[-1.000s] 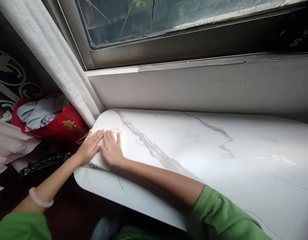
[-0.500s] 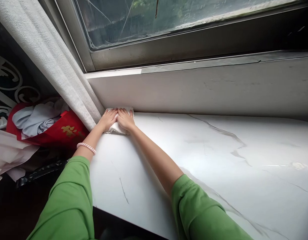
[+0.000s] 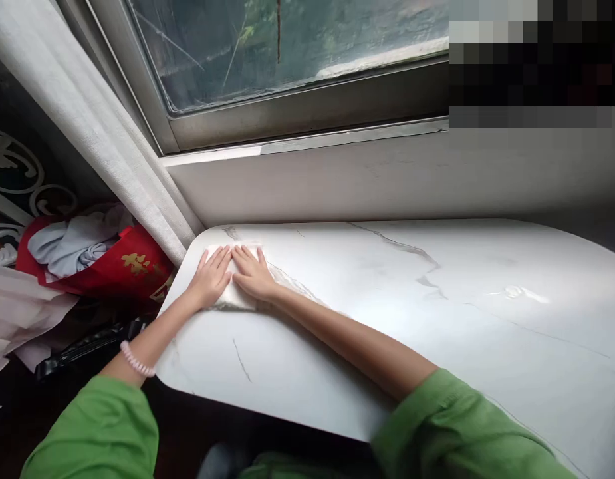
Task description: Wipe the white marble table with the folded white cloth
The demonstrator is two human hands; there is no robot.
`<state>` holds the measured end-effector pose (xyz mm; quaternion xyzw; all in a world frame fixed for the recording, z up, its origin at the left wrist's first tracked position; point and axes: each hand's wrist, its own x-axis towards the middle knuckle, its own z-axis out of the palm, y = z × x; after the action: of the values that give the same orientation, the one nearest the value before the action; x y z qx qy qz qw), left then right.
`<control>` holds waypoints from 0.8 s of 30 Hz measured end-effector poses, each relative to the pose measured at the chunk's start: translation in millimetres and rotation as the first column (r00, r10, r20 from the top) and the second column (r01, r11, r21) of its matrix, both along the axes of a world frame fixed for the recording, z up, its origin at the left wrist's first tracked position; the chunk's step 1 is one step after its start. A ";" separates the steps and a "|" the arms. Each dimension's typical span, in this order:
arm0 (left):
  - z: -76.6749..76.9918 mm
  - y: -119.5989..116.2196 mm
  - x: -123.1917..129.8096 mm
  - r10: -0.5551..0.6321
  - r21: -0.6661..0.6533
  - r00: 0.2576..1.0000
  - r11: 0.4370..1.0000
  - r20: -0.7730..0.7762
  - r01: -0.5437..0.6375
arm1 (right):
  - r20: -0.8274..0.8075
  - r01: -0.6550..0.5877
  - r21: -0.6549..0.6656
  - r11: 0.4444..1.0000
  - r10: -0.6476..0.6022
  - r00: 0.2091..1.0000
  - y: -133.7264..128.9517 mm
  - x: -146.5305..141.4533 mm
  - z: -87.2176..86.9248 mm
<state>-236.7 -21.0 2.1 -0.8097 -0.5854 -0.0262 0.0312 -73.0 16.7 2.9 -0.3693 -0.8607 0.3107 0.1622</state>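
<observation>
A folded white cloth (image 3: 237, 297) lies on the white marble-patterned tabletop (image 3: 307, 346), close to its left end. Flat on the cloth's left part rests my left hand (image 3: 212, 276), fingers stretched out and pointing to the window. My right hand (image 3: 254, 274) presses on the cloth just beside it, also flat with spread fingers. The two hands nearly touch at the fingertips. Neither hand wraps around the cloth; both lie on top of it. A pink coiled band (image 3: 136, 359) circles my left wrist.
Behind the table runs a pale wall ledge (image 3: 307, 186) under a metal-framed window (image 3: 287, 113). A light curtain (image 3: 102, 133) hangs at the left. Beside the table stands a red bag (image 3: 112, 266) with clothes in it. The upper right corner is blurred out.
Both hands and the cloth have come back from the wall-side corner toward me. The table's rounded far-left corner now shows. The view has shifted a little.
</observation>
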 end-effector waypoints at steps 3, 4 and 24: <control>1.7 -55.9 21.8 -0.023 0.047 1.000 0.999 0.016 0.022 | -0.089 -0.114 -0.139 0.984 0.103 0.991 -42.6 30.1 3.5; 1.9 -74.2 29.5 -0.037 0.059 0.999 0.998 0.018 0.036 | -0.129 -0.161 -0.200 0.966 0.137 0.982 -56.8 41.1 4.7; -1.5 -35.7 111.9 -0.089 -0.027 0.996 0.996 0.007 0.090 | 0.007 0.187 0.037 0.982 -0.188 0.982 -51.6 101.9 -8.6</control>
<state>-124.8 -56.7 0.6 -0.8354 -0.5489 -0.0218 0.0172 28.9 -34.9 -5.7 -0.4473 -0.8284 0.2763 0.1930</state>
